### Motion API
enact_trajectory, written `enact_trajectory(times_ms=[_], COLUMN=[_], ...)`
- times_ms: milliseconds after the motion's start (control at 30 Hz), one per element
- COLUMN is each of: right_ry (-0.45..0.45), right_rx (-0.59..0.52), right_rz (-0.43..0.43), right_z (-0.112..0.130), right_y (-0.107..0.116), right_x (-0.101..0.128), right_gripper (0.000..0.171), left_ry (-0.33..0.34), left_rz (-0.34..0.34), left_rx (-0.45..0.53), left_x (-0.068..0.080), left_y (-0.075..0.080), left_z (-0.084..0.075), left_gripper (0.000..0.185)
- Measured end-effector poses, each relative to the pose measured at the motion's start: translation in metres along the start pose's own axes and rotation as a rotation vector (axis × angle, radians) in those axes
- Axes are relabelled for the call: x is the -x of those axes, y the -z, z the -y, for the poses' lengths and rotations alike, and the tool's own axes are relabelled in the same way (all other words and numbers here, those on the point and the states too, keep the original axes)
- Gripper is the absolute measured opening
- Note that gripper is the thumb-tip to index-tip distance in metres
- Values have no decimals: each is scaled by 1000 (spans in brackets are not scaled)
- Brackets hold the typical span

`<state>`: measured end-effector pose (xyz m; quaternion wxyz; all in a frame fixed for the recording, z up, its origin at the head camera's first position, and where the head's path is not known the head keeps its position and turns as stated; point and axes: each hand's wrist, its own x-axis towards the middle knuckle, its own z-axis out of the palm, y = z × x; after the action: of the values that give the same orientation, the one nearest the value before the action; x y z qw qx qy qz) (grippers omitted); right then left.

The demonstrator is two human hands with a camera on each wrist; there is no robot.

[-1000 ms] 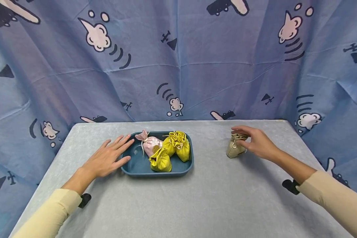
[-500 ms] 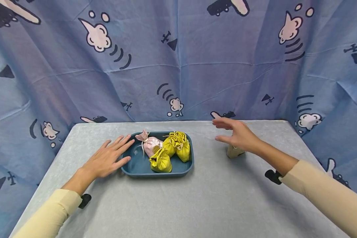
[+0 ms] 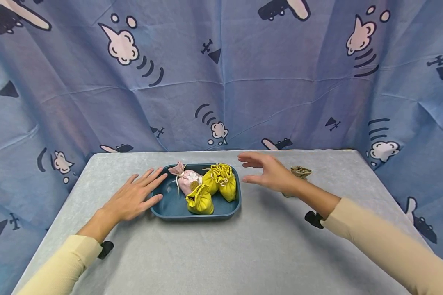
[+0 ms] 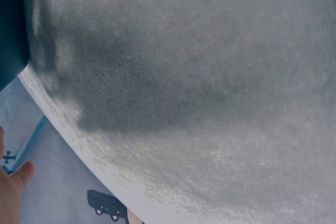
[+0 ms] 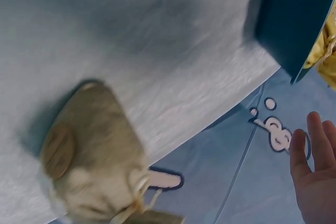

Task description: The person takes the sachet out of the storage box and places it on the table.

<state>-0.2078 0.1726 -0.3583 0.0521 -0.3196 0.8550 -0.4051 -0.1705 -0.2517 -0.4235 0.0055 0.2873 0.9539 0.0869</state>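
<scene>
A blue tray (image 3: 192, 216) holds a pink drawstring pouch (image 3: 189, 180) and three yellow drawstring pouches (image 3: 201, 200). At the tray's left rim rests my left hand (image 3: 133, 196), its fingers spread and extended. My right hand (image 3: 269, 172) hovers just right of the tray with nothing in its grasp, fingers loosely bent and apart from the thumb. Behind that wrist stands an olive-brown drawstring pouch (image 3: 300, 172), mostly covered by the hand and forearm in the head view. The right wrist view shows this brown pouch (image 5: 100, 156) with a round tag on its side.
A grey cloth-covered table (image 3: 221, 258) lies under everything. Its far edge meets a blue patterned curtain (image 3: 221, 82) that also hangs at both sides. Dark wrist cameras (image 3: 105, 249) sit below each forearm.
My right hand has let go of the brown pouch and moved left toward the tray. The pouch stays standing where it was. My left hand and the tray have not moved.
</scene>
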Motion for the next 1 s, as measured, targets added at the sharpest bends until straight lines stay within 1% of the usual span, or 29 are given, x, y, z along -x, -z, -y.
enact_trajectory(times_ms=[167, 300, 433, 600, 767, 1000], right_ry=[28, 29, 13, -6, 11, 22], right_rx=[-61, -79, -58, -2, 20, 6], right_rz=[24, 40, 58, 77, 61, 44], right_z=[3, 4, 5, 3, 2, 1], right_y=[-13, -23, -31, -41, -46, -50], right_x=[-7, -13, -17, -21, -25, -29], right_gripper=[65, 66, 67, 67, 63, 56], left_ry=[-2, -1, -1, -4, -2, -3], left_rz=[-3, 1, -3, -6, -9, -9], left_rx=[-2, 0, -1, 1, -2, -5], left_x=[0, 0, 0, 0, 0, 1], left_y=[0, -1, -1, -1, -1, -2], left_z=[0, 0, -1, -1, 0, 2], left_gripper=[66, 66, 66, 66, 66, 66])
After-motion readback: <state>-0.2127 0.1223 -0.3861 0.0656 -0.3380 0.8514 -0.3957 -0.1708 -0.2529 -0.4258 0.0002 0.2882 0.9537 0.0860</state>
